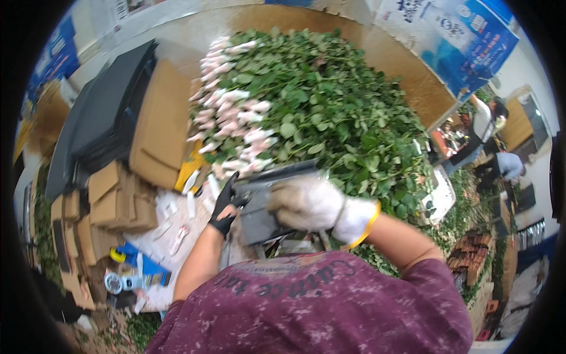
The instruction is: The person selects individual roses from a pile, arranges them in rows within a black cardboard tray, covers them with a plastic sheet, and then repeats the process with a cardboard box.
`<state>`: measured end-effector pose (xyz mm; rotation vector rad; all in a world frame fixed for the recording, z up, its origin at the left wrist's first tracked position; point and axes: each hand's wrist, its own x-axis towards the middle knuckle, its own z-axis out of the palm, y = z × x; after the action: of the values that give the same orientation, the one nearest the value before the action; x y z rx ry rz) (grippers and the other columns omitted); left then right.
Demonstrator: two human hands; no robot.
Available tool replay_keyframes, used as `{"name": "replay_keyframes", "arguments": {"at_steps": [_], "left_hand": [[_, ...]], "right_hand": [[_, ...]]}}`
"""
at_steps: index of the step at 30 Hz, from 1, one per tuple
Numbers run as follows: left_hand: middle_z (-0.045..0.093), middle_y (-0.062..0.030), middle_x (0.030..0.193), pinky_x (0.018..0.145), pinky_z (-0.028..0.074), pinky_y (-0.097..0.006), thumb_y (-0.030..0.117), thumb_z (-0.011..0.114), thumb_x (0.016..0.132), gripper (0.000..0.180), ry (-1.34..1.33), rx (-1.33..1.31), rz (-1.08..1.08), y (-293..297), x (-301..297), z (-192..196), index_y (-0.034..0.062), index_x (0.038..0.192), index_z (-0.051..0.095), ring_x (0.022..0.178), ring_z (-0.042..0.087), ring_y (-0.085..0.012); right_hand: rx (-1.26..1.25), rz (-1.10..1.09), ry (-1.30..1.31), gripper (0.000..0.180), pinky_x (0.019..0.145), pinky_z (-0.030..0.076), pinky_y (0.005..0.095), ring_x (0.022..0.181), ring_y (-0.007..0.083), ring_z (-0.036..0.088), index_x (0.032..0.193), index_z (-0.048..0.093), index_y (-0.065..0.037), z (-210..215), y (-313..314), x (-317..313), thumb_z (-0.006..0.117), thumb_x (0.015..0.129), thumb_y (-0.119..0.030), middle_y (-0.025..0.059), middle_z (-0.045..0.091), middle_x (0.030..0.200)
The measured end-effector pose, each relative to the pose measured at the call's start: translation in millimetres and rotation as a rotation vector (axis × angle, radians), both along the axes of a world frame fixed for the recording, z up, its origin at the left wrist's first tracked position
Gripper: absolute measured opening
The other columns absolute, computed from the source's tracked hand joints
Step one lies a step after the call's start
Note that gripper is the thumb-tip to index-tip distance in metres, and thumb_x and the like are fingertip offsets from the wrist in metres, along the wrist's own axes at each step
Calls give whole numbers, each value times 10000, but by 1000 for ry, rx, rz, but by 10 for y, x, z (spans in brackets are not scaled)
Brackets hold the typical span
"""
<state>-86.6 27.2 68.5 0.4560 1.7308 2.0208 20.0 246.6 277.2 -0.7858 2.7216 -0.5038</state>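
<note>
A dark grey folded sheet or sleeve (259, 215) lies in front of my body, at the near edge of a pile of leafy stems. My left hand (224, 207), in a black glove that leaves the thumb bare, grips the sheet's left edge. My right hand (309, 203), in a white work glove with a yellow cuff, lies over its right part. That hand is blurred, and its fingers are not clear. Just beyond both hands are several flower heads in pale pink-white wraps (230, 112), their green leafy stems (348, 118) stretching to the right.
Dark grey sheets (112, 112) and a brown cardboard sheet (159, 130) lean at the left. Below them are folded cardboard pieces (121, 197), a small light-blue fan (118, 282) and white scraps. Two people (486, 127) are at the far right, near stacked red flower bundles (469, 256).
</note>
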Motion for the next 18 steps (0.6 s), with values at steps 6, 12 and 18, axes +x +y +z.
{"name": "replay_keyframes", "arguments": {"at_steps": [6,12,18], "left_hand": [[433,-129,1487,1116,328,-345,96,537,953,621,96,-128,-215,-458,7,268,38,1525,303,1374,385,-213],[610,-159,1293,1064,409,-368,263,426,1050,445,-11,-162,252,-726,282,-167,-29,1373,516,1191,575,-253],[570,-131,1342,1082,380,-438,448,366,1001,592,-502,167,314,-385,796,-593,36,1415,462,1237,537,-273]], "right_hand": [[-17,60,122,604,1138,213,596,1430,413,289,1325,529,-186,-184,-216,-16,703,761,-313,116,430,1474],[-112,256,557,231,1014,387,542,1206,336,519,838,732,-117,-816,-579,96,632,705,-278,116,640,1090],[-77,383,655,239,1008,404,487,905,299,580,638,705,-116,-605,-429,-64,639,669,-344,69,643,724]]}}
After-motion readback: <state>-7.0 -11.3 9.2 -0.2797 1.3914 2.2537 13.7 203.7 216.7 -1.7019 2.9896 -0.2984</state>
